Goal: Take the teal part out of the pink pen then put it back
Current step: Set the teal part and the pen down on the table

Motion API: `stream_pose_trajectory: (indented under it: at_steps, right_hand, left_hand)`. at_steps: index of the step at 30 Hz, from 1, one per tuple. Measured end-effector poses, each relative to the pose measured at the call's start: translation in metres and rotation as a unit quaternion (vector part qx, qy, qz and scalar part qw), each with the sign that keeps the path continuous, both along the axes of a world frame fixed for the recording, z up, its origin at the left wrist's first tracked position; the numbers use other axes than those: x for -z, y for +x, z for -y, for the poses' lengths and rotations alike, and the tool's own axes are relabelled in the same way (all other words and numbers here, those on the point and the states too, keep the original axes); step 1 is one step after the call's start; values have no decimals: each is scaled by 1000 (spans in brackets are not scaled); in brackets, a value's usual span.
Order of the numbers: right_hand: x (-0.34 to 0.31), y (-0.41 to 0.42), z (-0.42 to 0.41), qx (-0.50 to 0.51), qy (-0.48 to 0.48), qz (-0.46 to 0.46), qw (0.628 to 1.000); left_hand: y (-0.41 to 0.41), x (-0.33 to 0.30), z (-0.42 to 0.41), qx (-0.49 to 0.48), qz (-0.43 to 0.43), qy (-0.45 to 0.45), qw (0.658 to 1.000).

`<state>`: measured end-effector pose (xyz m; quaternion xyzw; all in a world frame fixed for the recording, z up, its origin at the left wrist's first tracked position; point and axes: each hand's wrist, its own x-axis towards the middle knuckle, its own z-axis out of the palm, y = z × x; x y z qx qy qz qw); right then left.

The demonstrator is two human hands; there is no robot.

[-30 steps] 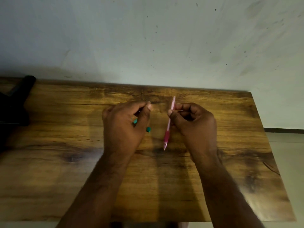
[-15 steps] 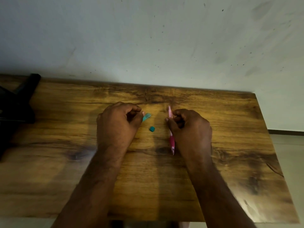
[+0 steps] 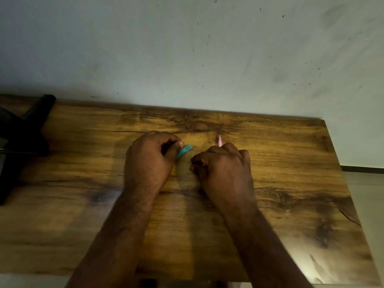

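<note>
I see the pale, speckled wall filling the upper half of the view, from nine o'clock round to three o'clock. Below it lies the wooden table, its dark grain running side to side. At nine o'clock a black stand sits on the table's left edge, one leg pointing up toward the wall.

My two forearms come in from six o'clock and meet near the centre. The left hand sits just to the eleven o'clock side of centre, curled into a loose fist, thumb and fingers pinched together on the teal part. That part sticks out from the fingertips toward two o'clock, tilted, clear of the pen and just left of my right hand.

The right hand rests knuckles-up at about one o'clock from centre, fingers closed down around the pink pen. Only the pen's pale upper end shows, poking out past the knuckles toward twelve o'clock; the rest is hidden under the hand. My thumb and forefinger tips are pressed together at the hand's left side, but I cannot tell whether they hold anything small there.
</note>
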<state>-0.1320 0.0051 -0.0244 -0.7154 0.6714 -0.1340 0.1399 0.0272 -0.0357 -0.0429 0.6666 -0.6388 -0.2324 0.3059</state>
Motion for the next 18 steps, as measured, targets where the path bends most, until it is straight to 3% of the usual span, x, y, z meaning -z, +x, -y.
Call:
stream_pose_trajectory:
  at_steps: [7, 12, 15, 18]
  right_hand:
    - [1, 5, 1, 23, -1, -8, 1000]
    - [8, 3, 1, 54, -57, 15, 997]
    - [12, -7, 4, 85, -105, 127, 983]
    - [11, -13, 7, 172, -84, 349, 917]
  left_hand:
    - [5, 4, 1, 25, -3, 30, 999]
    - [3, 7, 0, 25, -1, 37, 999]
    - [0, 7, 0, 29, 9, 17, 999]
    - [-3, 5, -3, 47, 9, -1, 999]
